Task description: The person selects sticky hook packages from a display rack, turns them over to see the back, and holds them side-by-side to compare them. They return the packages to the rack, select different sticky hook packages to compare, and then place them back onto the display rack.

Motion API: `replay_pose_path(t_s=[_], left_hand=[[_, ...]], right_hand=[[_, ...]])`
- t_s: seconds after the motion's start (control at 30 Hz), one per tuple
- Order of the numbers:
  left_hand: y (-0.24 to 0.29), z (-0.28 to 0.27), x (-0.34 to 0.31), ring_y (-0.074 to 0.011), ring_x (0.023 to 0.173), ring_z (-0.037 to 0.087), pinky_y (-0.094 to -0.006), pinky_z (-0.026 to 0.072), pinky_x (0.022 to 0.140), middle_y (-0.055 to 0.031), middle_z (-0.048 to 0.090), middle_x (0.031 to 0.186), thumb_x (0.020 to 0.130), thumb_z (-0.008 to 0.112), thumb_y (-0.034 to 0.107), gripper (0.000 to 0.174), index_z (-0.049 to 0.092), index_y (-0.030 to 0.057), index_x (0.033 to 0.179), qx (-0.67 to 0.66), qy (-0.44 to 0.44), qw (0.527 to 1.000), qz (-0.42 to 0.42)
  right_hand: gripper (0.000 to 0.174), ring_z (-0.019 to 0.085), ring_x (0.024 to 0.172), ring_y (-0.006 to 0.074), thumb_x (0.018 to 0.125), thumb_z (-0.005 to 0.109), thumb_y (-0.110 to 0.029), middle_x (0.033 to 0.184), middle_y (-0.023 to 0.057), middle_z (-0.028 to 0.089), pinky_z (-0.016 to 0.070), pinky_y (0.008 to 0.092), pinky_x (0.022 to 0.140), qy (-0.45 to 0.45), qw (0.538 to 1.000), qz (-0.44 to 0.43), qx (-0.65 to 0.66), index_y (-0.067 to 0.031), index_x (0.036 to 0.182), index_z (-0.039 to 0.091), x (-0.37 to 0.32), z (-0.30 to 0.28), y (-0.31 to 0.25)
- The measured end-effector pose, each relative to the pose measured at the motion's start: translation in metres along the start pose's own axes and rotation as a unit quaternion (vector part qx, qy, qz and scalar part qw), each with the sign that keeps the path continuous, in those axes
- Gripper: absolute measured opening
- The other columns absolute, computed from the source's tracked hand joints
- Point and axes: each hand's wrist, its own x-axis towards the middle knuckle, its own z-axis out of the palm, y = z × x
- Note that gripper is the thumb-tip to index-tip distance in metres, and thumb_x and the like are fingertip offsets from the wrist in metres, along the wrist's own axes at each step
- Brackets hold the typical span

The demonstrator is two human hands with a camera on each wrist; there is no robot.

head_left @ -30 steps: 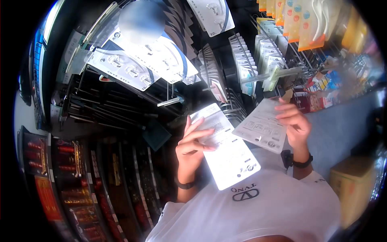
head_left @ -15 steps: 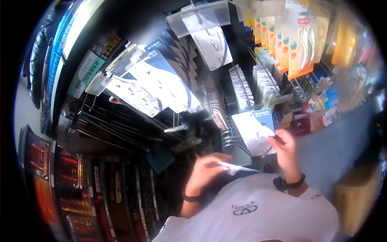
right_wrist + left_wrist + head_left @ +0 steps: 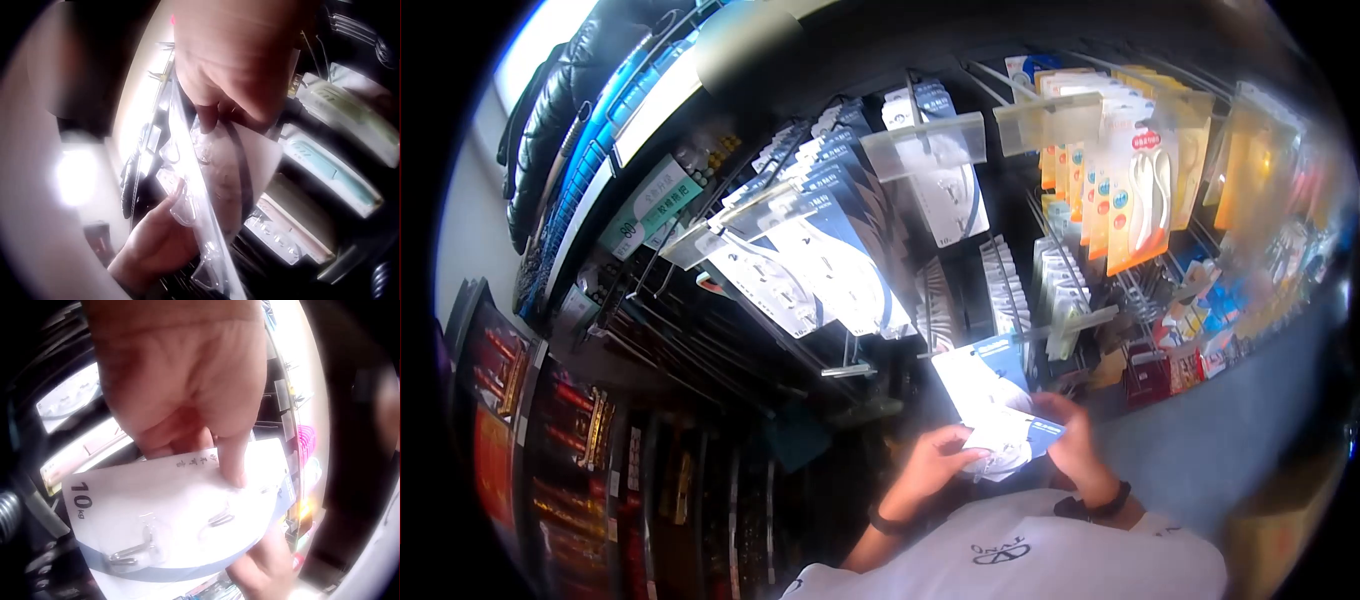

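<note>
In the head view both hands are in front of the shirt, close together, each with a white-and-blue hook card. My left hand [image 3: 925, 468] pinches the nearer hook card [image 3: 1000, 445], its thumb on the front. The left wrist view shows this card's "10 kg" print and clear plastic hooks [image 3: 134, 550] with metal prongs. My right hand [image 3: 1078, 448] holds the second hook card [image 3: 975, 375], which stands behind the first and overlaps it. In the right wrist view the right thumb lies on the second card [image 3: 228, 172], while the nearer card is seen edge-on.
More hook cards [image 3: 830, 260] hang on pegs ahead and left, behind clear label holders [image 3: 925, 148]. Spoon packs [image 3: 1140, 200] hang at the right. Slim boxed goods [image 3: 331, 169] sit below the pegs. Shelves with red and gold packets [image 3: 565, 440] stand at the left.
Both cards, earlier with printed backs up, have been turned to their hook sides. The hands have come together so the cards overlap. The head view has tilted up toward the rack.
</note>
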Motion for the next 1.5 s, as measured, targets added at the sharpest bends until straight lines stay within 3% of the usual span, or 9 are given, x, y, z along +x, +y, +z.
replay_pose_path(t_s=[0.1, 0.23, 0.33, 0.5, 0.63, 0.73, 0.93, 1.03, 1.5], left_hand=[[-0.004, -0.006, -0.001, -0.0129, 0.09, 0.066, -0.0271, 0.052, 0.08, -0.0071, 0.072, 0.098, 0.084, 0.075, 0.003, 0.018, 0.07, -0.0016, 0.101, -0.053, 0.057, 0.997, -0.001], [0.004, -0.011, -0.007, -0.0131, 0.088, 0.066, -0.0271, 0.0524, 0.078, -0.0079, 0.072, 0.097, 0.083, 0.076, 0.004, 0.019, 0.071, -0.0017, 0.1, -0.066, 0.093, 0.993, -0.017], [0.003, -0.015, -0.01, -0.013, 0.087, 0.066, -0.027, 0.0524, 0.078, -0.0078, 0.072, 0.097, 0.083, 0.076, 0.004, 0.018, 0.071, -0.0012, 0.1, -0.034, 0.114, 0.993, -0.023], [-0.015, -0.029, -0.007, -0.0124, 0.084, 0.066, -0.0252, 0.0518, 0.073, -0.0066, 0.071, 0.094, 0.083, 0.074, 0.003, 0.017, 0.069, -0.0006, 0.099, -0.077, 0.213, 0.968, 0.11], [-0.021, -0.047, -0.017, -0.0169, 0.098, 0.068, -0.0334, 0.0525, 0.09, -0.0076, 0.071, 0.107, 0.085, 0.071, -0.002, 0.026, 0.065, 0.0023, 0.11, -0.123, 0.19, 0.971, 0.076], [-0.02, -0.051, -0.021, -0.013, 0.084, 0.066, -0.0256, 0.0518, 0.072, -0.0066, 0.07, 0.097, 0.083, 0.074, -0.001, 0.02, 0.066, 0.0, 0.101, -0.137, 0.202, 0.965, 0.093], [-0.024, -0.054, -0.032, -0.0132, 0.086, 0.066, -0.0266, 0.0517, 0.077, -0.0067, 0.07, 0.098, 0.084, 0.074, 0.0, 0.017, 0.066, 0.0005, 0.099, -0.111, 0.23, 0.962, 0.097], [-0.026, -0.056, -0.038, -0.0181, 0.094, 0.069, -0.0346, 0.0525, 0.087, -0.0072, 0.072, 0.104, 0.085, 0.074, 0.003, 0.017, 0.066, 0.0055, 0.099, -0.105, 0.225, 0.965, 0.085], [-0.033, -0.058, -0.045, -0.0158, 0.092, 0.068, -0.0316, 0.0518, 0.086, -0.008, 0.072, 0.103, 0.086, 0.072, -0.001, 0.016, 0.064, 0.0041, 0.098, -0.117, 0.268, 0.953, 0.083]], right_hand=[[0.028, 0.063, 0.089, 0.0087, 0.089, 0.069, -0.002, 0.096, 0.0033, 0.069, 0.0526, 0.0259, 0.077, -0.053, 0.996, 0.071, 0.011, 0.0016, 0.116, 0.062, 0.0, 0.0, -0.008], [0.019, 0.062, 0.085, 0.0085, 0.095, 0.062, -0.007, 0.097, 0.004, 0.066, 0.0534, 0.0267, 0.078, -0.156, 0.977, 0.08, -0.121, 0.0053, 0.11, 0.06, 0.001, -0.01, 0.014], [0.016, 0.063, 0.084, 0.01, 0.098, 0.058, -0.007, 0.098, 0.0059, 0.066, 0.0556, 0.0289, 0.077, -0.154, 0.983, 0.089, -0.048, 0.006, 0.108, 0.06, -0.001, -0.002, 0.007], [0.022, 0.066, 0.09, 0.0157, 0.101, 0.054, -0.01, 0.106, 0.0108, 0.065, 0.0607, 0.0325, 0.074, -0.091, 0.994, 0.039, 0.038, 0.0066, 0.115, 0.058, 0.011, 0.001, 0.002], [0.028, 0.066, 0.093, 0.0174, 0.102, 0.053, -0.011, 0.11, 0.0112, 0.065, 0.0616, 0.033, 0.071, -0.084, 0.995, 0.016, 0.057, 0.0064, 0.123, 0.055, 0.037, 0.007, -0.023], [0.028, 0.066, 0.093, 0.0171, 0.102, 0.053, -0.012, 0.11, 0.0108, 0.065, 0.0617, 0.0335, 0.07, -0.075, 0.995, -0.006, 0.06, 0.0058, 0.124, 0.055, 0.055, 0.019, -0.036], [0.029, 0.066, 0.093, 0.0169, 0.102, 0.053, -0.012, 0.114, 0.011, 0.065, 0.0618, 0.034, 0.068, -0.079, 0.993, -0.055, 0.064, 0.0044, 0.126, 0.055, 0.09, 0.035, -0.054], [0.03, 0.066, 0.094, 0.0174, 0.102, 0.053, -0.014, 0.115, 0.0111, 0.065, 0.0618, 0.0339, 0.068, -0.09, 0.992, -0.067, 0.061, 0.0039, 0.126, 0.055, 0.098, 0.043, -0.063], [0.031, 0.067, 0.092, 0.0153, 0.102, 0.055, -0.018, 0.113, 0.011, 0.067, 0.0609, 0.0305, 0.064, -0.076, 0.993, -0.067, 0.062, 0.0041, 0.123, 0.057, 0.108, 0.052, -0.072]])
